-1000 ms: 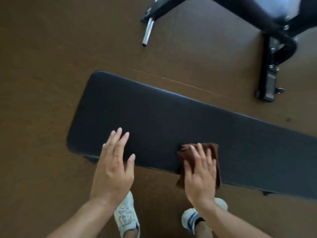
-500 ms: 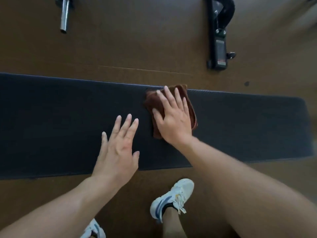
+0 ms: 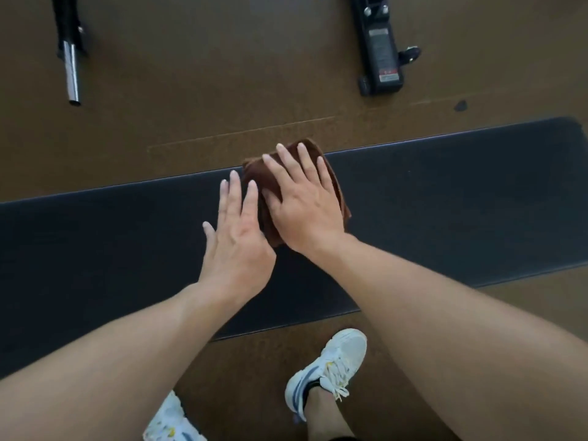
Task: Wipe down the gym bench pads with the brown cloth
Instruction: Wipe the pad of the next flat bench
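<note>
A long black bench pad (image 3: 445, 198) runs across the view from left to right, tilted up toward the right. The folded brown cloth (image 3: 338, 186) lies at the pad's far edge, near the middle. My right hand (image 3: 302, 198) presses flat on the cloth, fingers spread and pointing away from me. My left hand (image 3: 237, 237) lies flat on the pad just left of the cloth, its fingertips touching the cloth's left edge and its fingers apart. Most of the cloth is hidden under my right hand.
The floor is brown. A black machine foot (image 3: 380, 49) stands beyond the pad at the upper right, and a chrome bar end (image 3: 70, 74) at the upper left. My white sneakers (image 3: 327, 367) stand on the floor in front of the pad.
My left hand has slid forward and right until it touches the cloth. My right hand with the cloth stays at the pad's far edge. The view has tilted so the pad slopes up rightward.
</note>
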Demonstrator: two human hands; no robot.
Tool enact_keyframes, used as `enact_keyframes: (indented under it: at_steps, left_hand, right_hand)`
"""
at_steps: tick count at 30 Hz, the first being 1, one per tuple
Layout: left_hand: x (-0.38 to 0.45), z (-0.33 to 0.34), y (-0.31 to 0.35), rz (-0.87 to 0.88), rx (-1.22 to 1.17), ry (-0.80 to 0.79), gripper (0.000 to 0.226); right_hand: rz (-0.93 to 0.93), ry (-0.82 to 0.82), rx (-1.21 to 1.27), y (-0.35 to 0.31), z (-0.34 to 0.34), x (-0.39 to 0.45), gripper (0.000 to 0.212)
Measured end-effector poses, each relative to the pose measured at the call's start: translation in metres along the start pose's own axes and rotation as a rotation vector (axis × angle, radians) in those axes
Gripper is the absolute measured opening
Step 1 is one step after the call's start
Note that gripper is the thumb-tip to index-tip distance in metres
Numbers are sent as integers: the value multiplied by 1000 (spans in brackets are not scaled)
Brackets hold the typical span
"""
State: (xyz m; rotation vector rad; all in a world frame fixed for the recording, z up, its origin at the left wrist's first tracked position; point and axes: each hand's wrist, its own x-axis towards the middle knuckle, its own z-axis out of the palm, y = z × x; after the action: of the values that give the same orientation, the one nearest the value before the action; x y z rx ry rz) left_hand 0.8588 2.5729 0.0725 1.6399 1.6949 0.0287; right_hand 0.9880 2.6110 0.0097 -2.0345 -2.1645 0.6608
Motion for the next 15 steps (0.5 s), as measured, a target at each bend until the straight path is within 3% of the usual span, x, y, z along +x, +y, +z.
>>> enact_keyframes:
  at_steps: [4, 8, 11, 13, 15]
  left_hand:
    - [27, 13, 37, -57, 88, -70, 84]
    - [42, 30, 53, -195, 410, -390, 166]
    - [45, 36, 54, -241, 493, -407, 179]
    - [45, 38, 57, -257, 519, -401, 180]
    - [45, 39, 57, -275, 530, -404, 181]
  right_hand:
    - [111, 27, -51, 58, 0, -117, 56]
    - [133, -91, -98, 116, -9, -192, 59]
    - [101, -74, -41, 121, -26, -143, 57]
    - [168, 40, 14, 120, -38, -72, 56]
    - [245, 41, 49, 118, -52, -2, 57]
